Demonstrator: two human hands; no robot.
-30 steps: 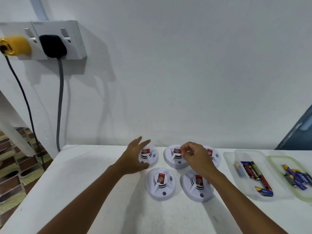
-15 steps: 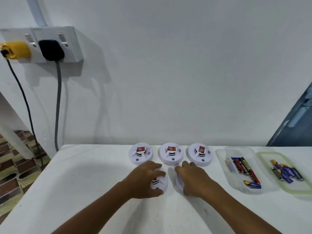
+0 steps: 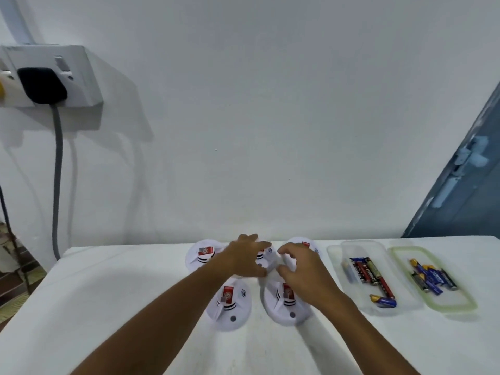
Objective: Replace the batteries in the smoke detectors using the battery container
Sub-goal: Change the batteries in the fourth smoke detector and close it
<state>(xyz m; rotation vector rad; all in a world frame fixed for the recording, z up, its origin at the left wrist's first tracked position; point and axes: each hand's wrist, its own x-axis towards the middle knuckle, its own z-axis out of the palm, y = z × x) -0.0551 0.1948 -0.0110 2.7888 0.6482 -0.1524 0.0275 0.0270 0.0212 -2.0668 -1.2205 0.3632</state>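
Five smoke detectors are being seen on the white table (image 3: 108,293), all lying face up and closed: three in a back row by the wall and two in front. The back left detector (image 3: 201,255) and the back right detector (image 3: 304,243) are partly hidden by the hands, and the back middle detector (image 3: 263,257) is largely covered. The front left detector (image 3: 230,304) and the front right detector (image 3: 284,307) are lying just beside each other.

The left hand (image 3: 247,257) is being held over the back middle detector with its fingers spread and lightly bent, touching or nearly touching the rim; contact cannot be told for sure. The right hand (image 3: 303,269) is being held beside it, its fingers loosely curled and holding nothing.

No detector is being shown opened and no battery is being held, so the task is being judged as barely begun: all five are left to be opened, emptied and refilled.

To the right, the clear battery container (image 3: 351,246) is lying with about five batteries in it, red, black and blue. Next to it, a green-rimmed lid (image 3: 400,251) is carrying a cluster of roughly five blue batteries (image 3: 433,277); the exact count is blurred.
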